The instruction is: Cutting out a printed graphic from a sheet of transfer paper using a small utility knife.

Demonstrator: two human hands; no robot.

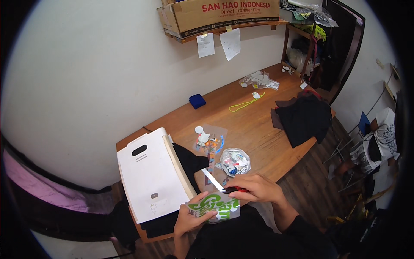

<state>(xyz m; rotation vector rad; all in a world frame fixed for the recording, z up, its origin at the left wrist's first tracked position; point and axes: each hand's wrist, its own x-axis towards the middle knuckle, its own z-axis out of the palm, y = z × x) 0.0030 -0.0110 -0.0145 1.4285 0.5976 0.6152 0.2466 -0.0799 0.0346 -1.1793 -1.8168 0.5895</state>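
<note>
My left hand [192, 218] holds a sheet of clear film printed with green and white lettering [215, 208] just above the table's near edge. My right hand [254, 188] grips scissors with red handles [235, 189] whose pale blades [212, 178] point up and left, over the sheet's top edge. Beyond the hands, on the wooden table [254, 125], lie another printed film sheet [210, 141] with colourful small designs and a clear bag of cut stickers [235, 162].
A white heat press [148, 172] with black cloth [189, 162] under its lid stands at my left. Farther off lie a dark garment [304, 118], a blue pad [197, 101], a yellow cord [246, 103] and plastic scraps [260, 80]. A cardboard box [220, 15] sits on a wall shelf. A person [379, 138] sits at right.
</note>
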